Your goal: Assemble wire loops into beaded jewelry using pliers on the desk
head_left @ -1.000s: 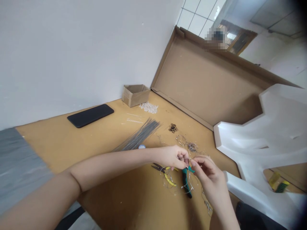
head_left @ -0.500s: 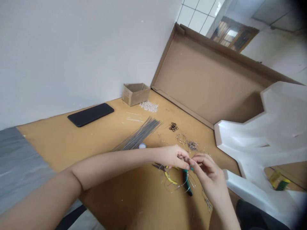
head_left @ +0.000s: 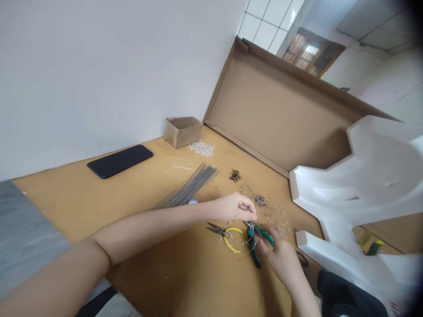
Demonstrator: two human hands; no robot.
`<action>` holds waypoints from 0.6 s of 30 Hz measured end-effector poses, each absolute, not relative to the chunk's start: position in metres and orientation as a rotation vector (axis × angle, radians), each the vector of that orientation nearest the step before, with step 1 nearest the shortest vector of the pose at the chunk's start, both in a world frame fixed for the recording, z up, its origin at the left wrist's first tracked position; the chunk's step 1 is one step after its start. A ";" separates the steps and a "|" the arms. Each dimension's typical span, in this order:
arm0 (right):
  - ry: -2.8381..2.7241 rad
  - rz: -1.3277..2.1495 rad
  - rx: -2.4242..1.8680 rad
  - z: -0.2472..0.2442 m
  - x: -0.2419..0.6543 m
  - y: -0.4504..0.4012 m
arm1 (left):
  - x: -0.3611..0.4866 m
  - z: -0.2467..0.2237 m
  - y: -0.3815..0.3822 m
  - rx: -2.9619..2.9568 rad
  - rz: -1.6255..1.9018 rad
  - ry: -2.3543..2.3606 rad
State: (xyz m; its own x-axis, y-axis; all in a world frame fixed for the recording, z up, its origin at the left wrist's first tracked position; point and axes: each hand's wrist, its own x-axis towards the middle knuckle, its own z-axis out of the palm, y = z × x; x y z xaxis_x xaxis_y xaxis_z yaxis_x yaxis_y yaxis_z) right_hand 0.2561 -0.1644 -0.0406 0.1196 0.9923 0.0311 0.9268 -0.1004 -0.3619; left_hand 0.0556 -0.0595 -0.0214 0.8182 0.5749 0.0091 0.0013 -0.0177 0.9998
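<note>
My left hand [head_left: 236,207] is closed in a pinch over the table, with a thin silvery wire [head_left: 254,241] at its fingertips. Part of the wire is hard to tell from the curled pieces behind it. My right hand [head_left: 279,251] is open beside the green-handled pliers [head_left: 254,253], thumb and fingers apart around one handle; whether it touches the handle I cannot tell. Left of these lie yellow-handled pliers [head_left: 228,235], jaws pointing left, among curled wires. A bundle of straight grey wires [head_left: 191,187] is partly behind my left forearm.
Black rings [head_left: 235,176], a pile of clear small pieces [head_left: 202,148] and tangled wire bits [head_left: 261,200] lie farther back. A small cardboard box [head_left: 183,132] and black phone [head_left: 120,161] are near the wall. A cardboard panel [head_left: 280,114] and white plastic chair [head_left: 330,189] bound the right.
My right hand has left my left fingertips and moved down to the green-handled pliers, its fingers spreading. My left hand stays pinched. The view has shifted slightly.
</note>
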 end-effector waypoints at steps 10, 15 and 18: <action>-2.075 -0.119 -2.494 -0.078 0.251 -0.168 | 0.053 -0.015 -0.054 1.513 0.536 0.485; -2.101 -0.382 -2.502 -0.077 0.241 -0.168 | 0.050 -0.012 -0.053 1.493 0.522 0.457; -2.019 -0.292 -2.477 -0.078 0.242 -0.167 | 0.049 -0.011 -0.053 1.536 0.501 0.496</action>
